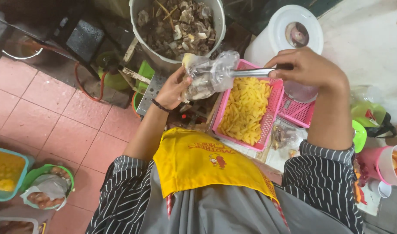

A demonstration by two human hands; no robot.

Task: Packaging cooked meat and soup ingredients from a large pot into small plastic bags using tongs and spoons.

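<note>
My left hand (172, 89) holds a clear plastic bag (209, 76) open, with pieces of cooked food inside it. My right hand (309, 67) grips a metal ladle handle (252, 72) whose end goes into the bag's mouth. Both hands hover over a pink basket (274, 106) filled with yellow cut strips (246, 108). Just beyond the bag stands a big metal pot (219, 30) of brown meat and bone pieces.
A white lidded bucket (293, 30) stands at the back right. Green and pink cups sit at the right edge (382, 162). On the tiled floor at left are a teal tub (6, 173) and a green bowl (47, 184).
</note>
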